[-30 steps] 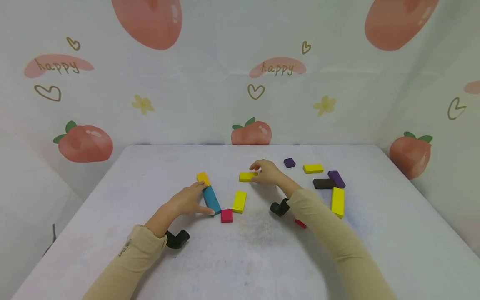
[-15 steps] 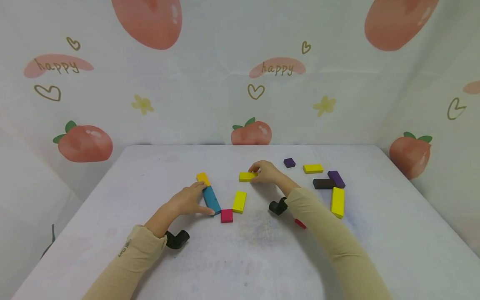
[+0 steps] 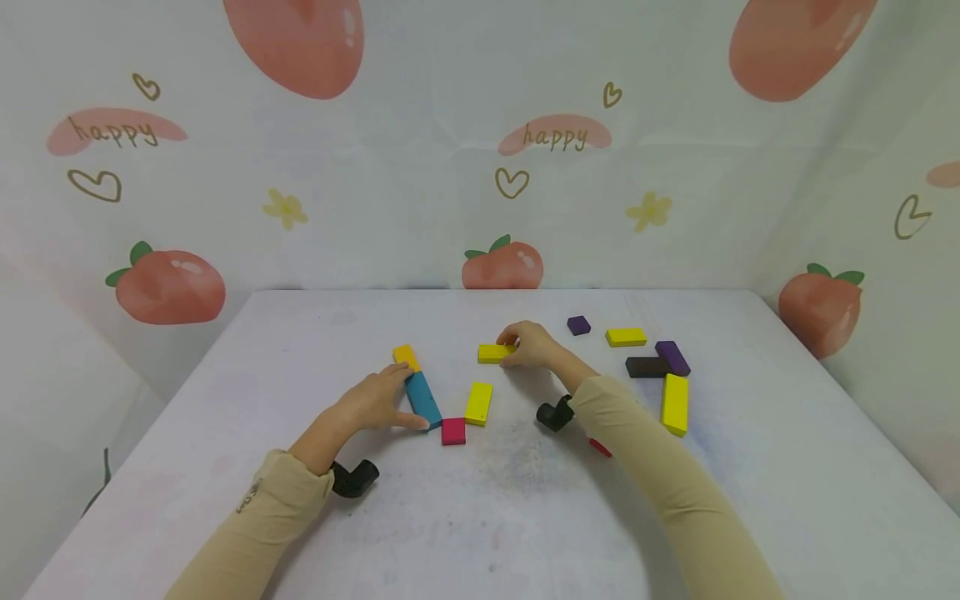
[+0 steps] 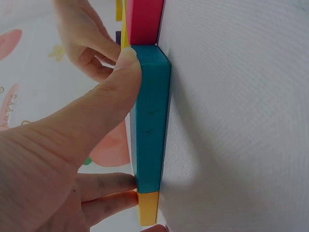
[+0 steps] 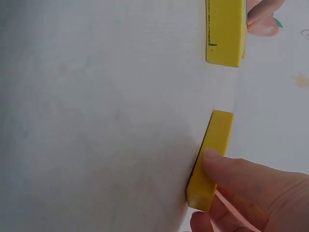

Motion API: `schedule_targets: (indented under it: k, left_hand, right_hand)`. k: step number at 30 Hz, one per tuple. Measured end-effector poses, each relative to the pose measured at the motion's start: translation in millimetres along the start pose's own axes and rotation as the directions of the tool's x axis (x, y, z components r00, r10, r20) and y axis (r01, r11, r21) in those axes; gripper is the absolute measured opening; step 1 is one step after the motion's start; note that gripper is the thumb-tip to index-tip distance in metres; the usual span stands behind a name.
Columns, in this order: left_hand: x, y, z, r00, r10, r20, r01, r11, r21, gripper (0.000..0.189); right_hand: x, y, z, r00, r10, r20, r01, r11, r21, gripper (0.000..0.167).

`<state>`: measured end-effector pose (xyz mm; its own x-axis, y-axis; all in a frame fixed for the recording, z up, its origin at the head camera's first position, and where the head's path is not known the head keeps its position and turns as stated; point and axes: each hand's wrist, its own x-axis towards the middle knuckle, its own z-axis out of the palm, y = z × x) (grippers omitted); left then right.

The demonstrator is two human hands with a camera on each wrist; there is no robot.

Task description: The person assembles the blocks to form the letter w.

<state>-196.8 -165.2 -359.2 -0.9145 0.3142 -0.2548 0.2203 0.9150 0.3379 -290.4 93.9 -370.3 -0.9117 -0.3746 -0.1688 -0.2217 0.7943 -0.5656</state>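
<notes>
My left hand point(image 3: 375, 402) rests along a blue block point(image 3: 423, 400), its thumb point(image 4: 126, 60) touching the near end. Two fingertips touch the far end, where a small orange block point(image 3: 406, 357) adjoins the blue one. A red block point(image 3: 453, 432) meets the blue block's near corner, and a yellow block point(image 3: 479, 404) slants up from the red one. Farther back, my right hand point(image 3: 531, 346) pinches the right end of another yellow block point(image 3: 491, 354) lying flat on the table. In the right wrist view its thumb point(image 5: 213, 159) presses on the yellow block's side.
To the right lie a small purple block point(image 3: 578, 326), a yellow block point(image 3: 626, 337), a black block point(image 3: 648, 367), a long purple block point(image 3: 672, 358) and a larger yellow block point(image 3: 675, 404). A red block point(image 3: 599, 447) is partly hidden by my right sleeve.
My right hand and forearm shift very slightly left, and the fingers come closer around the yellow block. My left hand and the blocks stay in place.
</notes>
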Motion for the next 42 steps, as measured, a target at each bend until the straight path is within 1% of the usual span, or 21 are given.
schedule_targets:
  k: [10, 16, 24, 28, 34, 42]
  left_hand:
    - [-0.1, -0.4, -0.5, 1.0, -0.009, 0.003, 0.009, 1.0, 0.001, 0.093]
    - [-0.4, -0.2, -0.1, 1.0, -0.012, 0.003, 0.012, 1.0, 0.001, 0.093]
    - [-1.3, 0.4, 0.0, 1.0, -0.012, 0.003, 0.012, 1.0, -0.002, 0.093]
    - [-0.7, -0.1, 0.4, 1.0, -0.008, 0.001, 0.008, 1.0, 0.0, 0.093]
    - [0.2, 0.0, 0.4, 1.0, -0.003, -0.002, 0.003, 1.0, 0.002, 0.093]
    - [-0.5, 0.6, -0.3, 1.0, -0.004, 0.001, 0.004, 1.0, 0.001, 0.093]
  right_hand:
    - [-2.8, -3, 1, 1.0, -0.013, -0.016, 0.013, 1.0, 0.011, 0.036]
    - [-6.2, -6, 0, 1.0, -0.014, -0.012, 0.014, 1.0, 0.022, 0.035]
    - [-12.4, -10, -1, 0.999, -0.035, -0.009, 0.035, 0.999, 0.002, 0.034]
    - [-15.0, -13, -2, 1.0, -0.027, -0.007, 0.027, 0.999, 0.018, 0.035]
    - [-15.6, -14, 0, 1.0, 0.006, 0.013, -0.006, 0.999, 0.045, 0.036]
    - [-15.3, -15, 3, 1.0, 0.007, 0.017, -0.008, 0.999, 0.046, 0.036]
